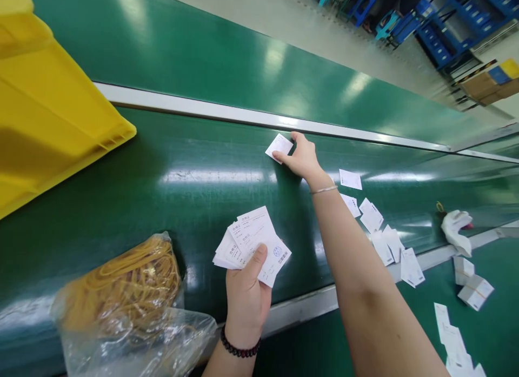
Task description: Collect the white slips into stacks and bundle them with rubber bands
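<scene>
My left hand [248, 298] is closed around a fanned bunch of white printed cards [259, 231], its thumb lying across the front card, which bears a round blue stamp. Farther out, near the pale metal rail, my right hand [302, 156] pinches one white card [279, 144] between thumb and fingers. Whether that card touches the green surface I cannot tell. To the right of my right forearm, loose white cards [371, 215] lie scattered on the green belt, some overlapping.
A clear plastic bag of tan rubber bands [133, 274] lies at the lower left, below a large yellow bin [52, 112]. Banded card stacks [476, 291], more loose cards [454, 339] and a crumpled white item [456, 228] are at right. The metal rail [227, 111] runs across the far side.
</scene>
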A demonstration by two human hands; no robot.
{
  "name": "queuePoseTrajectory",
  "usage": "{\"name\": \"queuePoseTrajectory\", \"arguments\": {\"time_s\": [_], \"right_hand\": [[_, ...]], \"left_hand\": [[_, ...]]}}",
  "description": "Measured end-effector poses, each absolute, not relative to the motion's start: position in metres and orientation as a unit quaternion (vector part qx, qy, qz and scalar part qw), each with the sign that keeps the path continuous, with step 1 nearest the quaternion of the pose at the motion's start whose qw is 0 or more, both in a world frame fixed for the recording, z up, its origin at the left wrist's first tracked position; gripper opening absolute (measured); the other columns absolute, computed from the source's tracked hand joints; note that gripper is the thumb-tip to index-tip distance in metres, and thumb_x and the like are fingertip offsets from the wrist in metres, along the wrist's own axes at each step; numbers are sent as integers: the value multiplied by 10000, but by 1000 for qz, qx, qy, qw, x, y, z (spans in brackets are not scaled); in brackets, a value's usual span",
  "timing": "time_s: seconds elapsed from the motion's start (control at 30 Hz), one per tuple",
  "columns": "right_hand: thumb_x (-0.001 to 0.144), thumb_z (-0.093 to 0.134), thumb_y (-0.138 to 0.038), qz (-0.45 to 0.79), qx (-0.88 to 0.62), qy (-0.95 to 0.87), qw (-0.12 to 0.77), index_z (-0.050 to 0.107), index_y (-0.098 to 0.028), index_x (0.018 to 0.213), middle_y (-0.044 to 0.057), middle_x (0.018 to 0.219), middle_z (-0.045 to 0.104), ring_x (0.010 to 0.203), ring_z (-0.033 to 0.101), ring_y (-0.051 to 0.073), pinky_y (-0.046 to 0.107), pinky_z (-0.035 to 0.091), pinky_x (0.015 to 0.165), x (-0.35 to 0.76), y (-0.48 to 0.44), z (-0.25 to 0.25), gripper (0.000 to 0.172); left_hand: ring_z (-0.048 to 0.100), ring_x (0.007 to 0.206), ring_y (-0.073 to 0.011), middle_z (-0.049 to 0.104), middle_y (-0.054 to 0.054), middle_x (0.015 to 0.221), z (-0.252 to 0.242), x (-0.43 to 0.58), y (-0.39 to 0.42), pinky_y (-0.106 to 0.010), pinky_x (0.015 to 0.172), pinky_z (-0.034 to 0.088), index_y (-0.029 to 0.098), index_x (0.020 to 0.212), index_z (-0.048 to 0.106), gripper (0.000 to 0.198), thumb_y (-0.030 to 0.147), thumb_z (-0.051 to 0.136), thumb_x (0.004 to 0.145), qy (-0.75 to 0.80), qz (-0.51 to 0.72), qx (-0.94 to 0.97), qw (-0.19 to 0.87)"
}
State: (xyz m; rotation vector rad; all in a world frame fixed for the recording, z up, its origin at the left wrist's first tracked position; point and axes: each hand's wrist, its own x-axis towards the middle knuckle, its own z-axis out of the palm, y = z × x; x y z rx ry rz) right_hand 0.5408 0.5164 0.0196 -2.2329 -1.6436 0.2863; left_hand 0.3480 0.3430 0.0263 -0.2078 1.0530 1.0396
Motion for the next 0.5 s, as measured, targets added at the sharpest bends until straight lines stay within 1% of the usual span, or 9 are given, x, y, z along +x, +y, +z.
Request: {"name": "queuePoseTrajectory", "arguments": {"time_s": [0.07,0.1,0.13,0.17,0.27,0.33,0.37,0.43,0.5], "right_hand": [[554,824,-478,98,-810,-558,153,514,-209,1215,133,1257,547,1186,442,368,550,381,965,551,540,7,777],[506,850,-462,110,-817,-547,144,529,-206,1193,132,1238,554,1171,456,367,550,393,958,553,546,4,801],[484,862,-430,126,-822,-537,143,556,-198,1143,126,1195,574,1138,486,355,534,416,940,555,549,4,763],[498,856,-398,145,-822,-530,151,580,-189,1079,116,1137,598,1092,521,333,504,446,910,555,548,6,676],[709,705,-383,225,-786,-518,252,595,-191,963,71,952,644,899,604,238,387,511,754,553,525,28,337],[812,586,-396,317,-727,-526,307,594,-205,980,51,883,650,782,616,188,323,503,637,545,494,50,254],[807,596,-395,371,-693,-542,297,602,-210,985,43,862,653,733,613,172,301,488,591,538,475,61,256],[757,673,-377,460,-647,-572,207,629,-213,926,21,784,651,650,595,151,277,456,537,519,436,79,240],[780,664,-351,453,-643,-597,158,625,-212,849,2,729,639,615,572,130,262,432,532,499,405,85,160]], "left_hand": [[650,1099,-296,718,-63,1150,26,348,342,-435,951,529,282,1259,594,607,122,767,699,476,469,-88,739],[650,1100,-297,715,-64,1156,26,348,342,-436,952,528,283,1262,593,610,127,769,699,473,468,-84,742],[650,1098,-297,713,-65,1161,26,348,341,-435,954,527,283,1264,592,612,131,772,698,470,467,-80,745],[653,1093,-297,711,-66,1165,26,347,341,-434,956,526,281,1264,593,612,134,774,698,466,467,-77,748],[657,1085,-295,709,-71,1172,26,347,341,-433,956,526,274,1257,601,598,135,775,701,458,469,-76,752],[650,1101,-292,704,-71,1182,26,347,342,-423,954,527,276,1254,602,589,137,772,708,457,474,-76,749],[645,1110,-291,701,-73,1189,26,347,342,-418,953,528,276,1255,602,587,142,773,710,457,478,-75,747],[637,1124,-292,692,-83,1204,25,348,343,-413,955,526,268,1263,597,588,162,776,713,453,484,-70,746],[640,1116,-303,691,-99,1202,25,349,343,-425,948,530,250,1269,594,611,177,793,696,448,487,-61,747]]}}
